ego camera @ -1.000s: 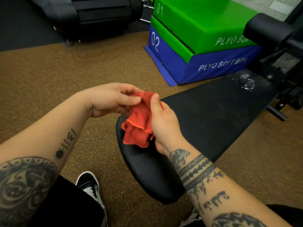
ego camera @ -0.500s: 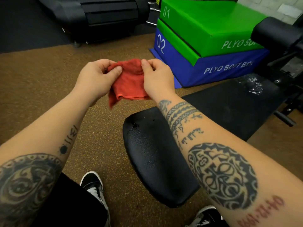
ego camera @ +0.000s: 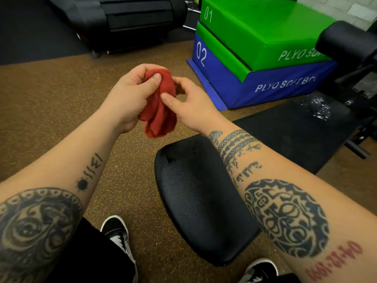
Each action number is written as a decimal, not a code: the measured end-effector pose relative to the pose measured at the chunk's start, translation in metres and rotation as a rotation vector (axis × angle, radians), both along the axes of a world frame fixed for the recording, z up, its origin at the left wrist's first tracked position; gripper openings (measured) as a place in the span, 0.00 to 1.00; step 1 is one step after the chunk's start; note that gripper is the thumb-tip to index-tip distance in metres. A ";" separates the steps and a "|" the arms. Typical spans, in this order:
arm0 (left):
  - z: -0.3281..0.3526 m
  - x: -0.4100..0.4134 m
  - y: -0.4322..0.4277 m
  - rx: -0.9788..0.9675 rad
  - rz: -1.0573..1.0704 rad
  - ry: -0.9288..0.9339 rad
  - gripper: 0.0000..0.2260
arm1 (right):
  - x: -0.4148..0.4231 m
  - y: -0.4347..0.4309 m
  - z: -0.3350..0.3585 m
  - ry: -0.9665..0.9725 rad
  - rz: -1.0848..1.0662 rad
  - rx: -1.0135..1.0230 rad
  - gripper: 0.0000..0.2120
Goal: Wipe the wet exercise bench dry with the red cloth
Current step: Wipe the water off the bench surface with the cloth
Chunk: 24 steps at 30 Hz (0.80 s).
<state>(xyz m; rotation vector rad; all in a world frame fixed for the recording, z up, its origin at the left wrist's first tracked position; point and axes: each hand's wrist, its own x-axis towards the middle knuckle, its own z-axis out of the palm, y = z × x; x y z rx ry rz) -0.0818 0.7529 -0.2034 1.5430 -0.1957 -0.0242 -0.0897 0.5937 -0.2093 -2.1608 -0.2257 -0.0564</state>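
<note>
Gripping the red cloth [ego camera: 160, 105] bunched in my left hand [ego camera: 130, 94], long axis hanging downward at frame center, my right hand [ego camera: 189, 105] pinched its edge left of the boxes [ego camera: 265, 58] marked "PLYO SOFT".

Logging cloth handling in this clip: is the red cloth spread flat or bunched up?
Bunched up. The red cloth hangs in crumpled folds, gripped by the left hand, the right hand touching its side, above the floor.

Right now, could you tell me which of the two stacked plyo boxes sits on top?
The green plyo box marked 01 sits on top; the blue plyo box marked 02 lies beneath it on the floor, beside the bench.
</note>
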 end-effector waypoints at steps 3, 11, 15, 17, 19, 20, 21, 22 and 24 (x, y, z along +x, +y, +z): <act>0.002 -0.001 -0.005 0.021 0.047 -0.084 0.08 | 0.000 -0.007 0.005 -0.006 0.012 0.018 0.09; 0.007 -0.005 -0.013 -0.117 -0.258 0.257 0.14 | 0.000 -0.039 0.026 -0.052 -0.153 0.297 0.11; 0.006 -0.008 -0.037 -0.331 -0.078 0.245 0.13 | -0.013 -0.063 0.022 0.086 -0.089 0.412 0.13; 0.008 -0.011 -0.049 -0.317 0.006 0.232 0.13 | -0.025 -0.065 0.014 0.088 -0.016 0.431 0.19; 0.009 -0.017 -0.062 -0.311 0.022 0.231 0.13 | -0.037 -0.061 0.004 -0.023 0.009 0.347 0.24; 0.011 -0.022 -0.068 -0.331 -0.002 0.241 0.11 | -0.042 -0.058 -0.001 -0.074 -0.004 0.271 0.27; 0.012 -0.026 -0.073 -0.365 -0.050 0.261 0.09 | -0.047 -0.055 -0.003 -0.113 -0.042 0.185 0.28; 0.014 -0.030 -0.078 -0.410 -0.114 0.292 0.08 | -0.051 -0.055 -0.004 -0.143 -0.100 0.112 0.29; 0.017 -0.036 -0.083 -0.470 -0.284 0.366 0.14 | -0.058 -0.063 -0.004 -0.183 -0.238 0.047 0.31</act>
